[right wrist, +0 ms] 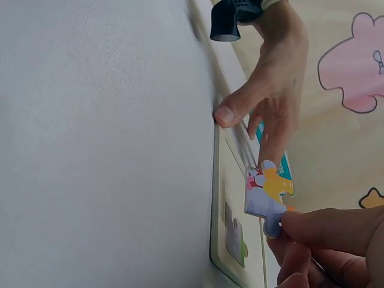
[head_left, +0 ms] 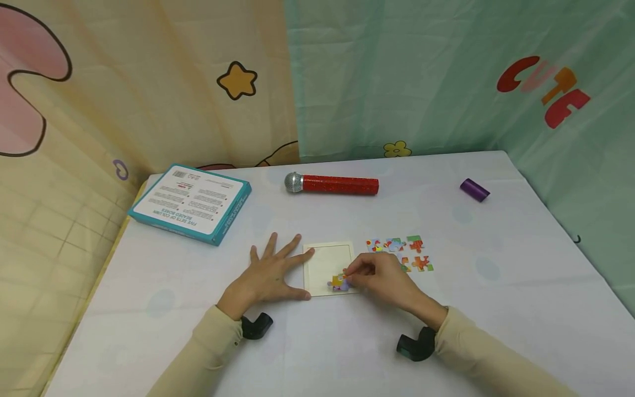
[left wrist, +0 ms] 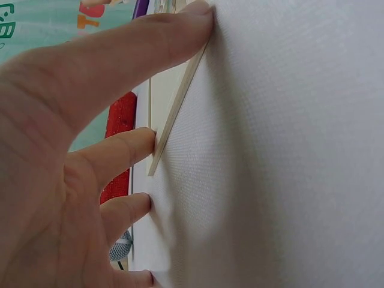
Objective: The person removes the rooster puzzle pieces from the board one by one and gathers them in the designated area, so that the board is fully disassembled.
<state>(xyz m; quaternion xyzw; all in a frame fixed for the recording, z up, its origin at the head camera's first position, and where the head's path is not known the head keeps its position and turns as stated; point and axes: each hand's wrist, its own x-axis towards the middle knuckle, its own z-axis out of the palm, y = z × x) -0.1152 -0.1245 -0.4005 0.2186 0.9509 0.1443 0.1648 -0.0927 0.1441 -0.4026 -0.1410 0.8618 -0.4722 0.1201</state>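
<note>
A shallow cream puzzle tray (head_left: 327, 256) lies on the table. My left hand (head_left: 270, 275) is spread flat, its thumb and index finger touching the tray's left edge; in the left wrist view the thumb (left wrist: 138, 57) rests at the tray's rim. With thumb and fingertips, my right hand (head_left: 379, 275) pinches a yellow and lilac jigsaw piece (right wrist: 267, 192) above the tray. Another piece (right wrist: 234, 237), greyish with green, lies in the tray near a corner in the right wrist view; my right hand hides that corner from the head view.
Several loose jigsaw pieces (head_left: 416, 243) lie right of the tray, partly behind my right hand. Farther back are a red toy microphone (head_left: 339, 184), a teal-edged box (head_left: 193, 201) and a purple cylinder (head_left: 474, 189). Curtains (head_left: 387, 71) hang behind the table.
</note>
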